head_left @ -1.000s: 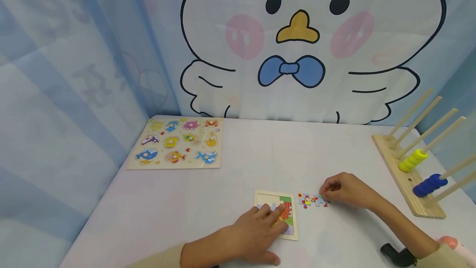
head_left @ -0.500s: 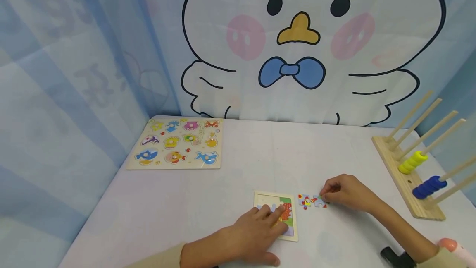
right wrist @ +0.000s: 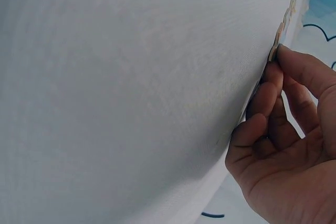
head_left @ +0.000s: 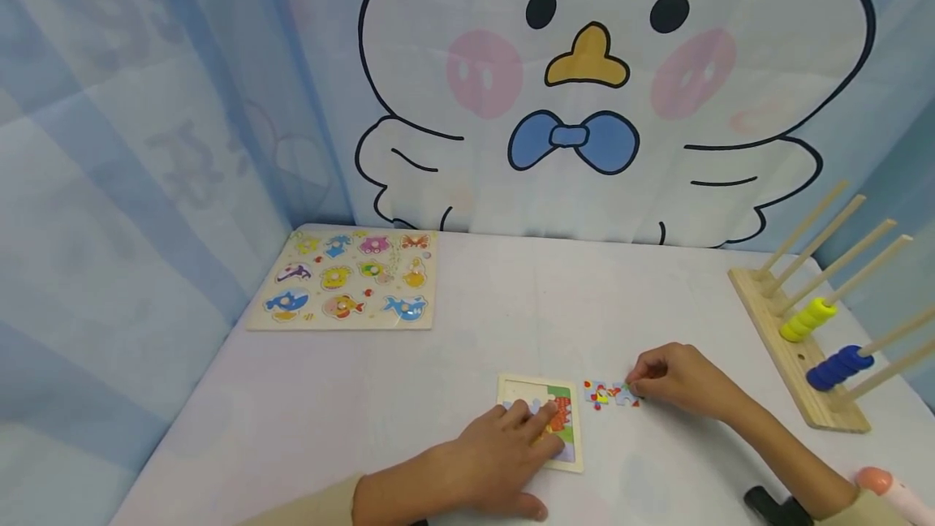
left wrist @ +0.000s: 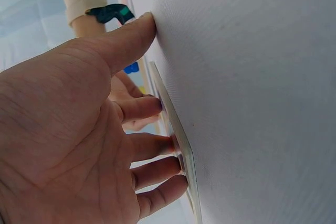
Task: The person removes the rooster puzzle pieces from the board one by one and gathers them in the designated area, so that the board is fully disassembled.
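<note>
My left hand (head_left: 500, 457) lies over a small jigsaw tray (head_left: 579, 433) with a pale wooden frame, fingertips resting on the picture pieces inside it. In the left wrist view its fingers (left wrist: 149, 148) touch the tray's top and the thumb is off to the side on the table. Just right of the tray, my right hand (head_left: 679, 377) pinches the edge of a jigsaw piece (head_left: 624, 395) between thumb and finger, at table level. Another colourful jigsaw piece (head_left: 596, 393) lies between that one and the tray. Part of the tray's picture is hidden beneath the left hand.
A wooden peg puzzle board (head_left: 351, 319) with sea animals lies at the back left. A wooden peg stand (head_left: 799, 364) with yellow rings (head_left: 807, 320) and blue rings (head_left: 840, 368) stands on the right. Near the right forearm are a black object (head_left: 774, 506) and a pink one (head_left: 876, 481).
</note>
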The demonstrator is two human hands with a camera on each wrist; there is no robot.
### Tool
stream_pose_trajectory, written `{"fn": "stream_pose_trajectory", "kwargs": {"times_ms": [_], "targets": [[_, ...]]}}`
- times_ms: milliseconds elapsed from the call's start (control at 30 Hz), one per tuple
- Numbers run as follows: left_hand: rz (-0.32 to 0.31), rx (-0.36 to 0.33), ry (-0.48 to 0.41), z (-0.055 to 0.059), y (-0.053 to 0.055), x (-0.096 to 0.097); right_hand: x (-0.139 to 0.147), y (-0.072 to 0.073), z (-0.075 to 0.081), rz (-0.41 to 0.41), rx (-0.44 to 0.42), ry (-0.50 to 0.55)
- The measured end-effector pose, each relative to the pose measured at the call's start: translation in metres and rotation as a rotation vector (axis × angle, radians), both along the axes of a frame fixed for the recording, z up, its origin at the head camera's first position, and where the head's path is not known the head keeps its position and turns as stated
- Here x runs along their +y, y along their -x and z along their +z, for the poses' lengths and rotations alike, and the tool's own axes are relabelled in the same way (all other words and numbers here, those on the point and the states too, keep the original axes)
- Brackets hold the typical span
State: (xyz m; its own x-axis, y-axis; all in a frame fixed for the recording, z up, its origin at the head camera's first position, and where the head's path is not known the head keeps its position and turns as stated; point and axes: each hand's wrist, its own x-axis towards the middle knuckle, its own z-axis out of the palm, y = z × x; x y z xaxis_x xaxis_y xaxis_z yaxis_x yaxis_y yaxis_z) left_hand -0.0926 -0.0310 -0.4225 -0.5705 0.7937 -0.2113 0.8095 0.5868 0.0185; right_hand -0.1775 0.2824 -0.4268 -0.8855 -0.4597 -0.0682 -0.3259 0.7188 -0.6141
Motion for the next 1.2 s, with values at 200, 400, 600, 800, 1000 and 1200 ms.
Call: {"fn": "stream_pose_trajectory", "kwargs": {"times_ms": [200, 400, 600, 800, 1000, 1200], "targets": [[-0.005, 0.005, -0.008, 0.001, 0.001, 0.0, 0.0, 0.0, -0.001, -0.014, -0.003, -0.009], [-0.008, -0.013, -0.001, 0.0, 0.0, 0.001, 0.0, -0.004, -0.004, -0.019, 0.008, -0.017], [-0.009, -0.008, -0.014, 0.0, 0.002, 0.0, -0.004, -0.004, -0.002, -0.034, 0.035, -0.042], [-0.018, 0.017, -0.018, 0.0, 0.001, 0.0, -0.007, -0.005, 0.0, -0.07, 0.027, -0.06], [-0.018, 0.036, -0.011, -0.001, 0.001, -0.002, -0.008, -0.001, 0.004, -0.03, 0.02, -0.081], [-0.027, 0.086, -0.023, 0.0, 0.0, -0.002, -0.023, 0.004, 0.022, 0.017, 0.039, -0.039]]}}
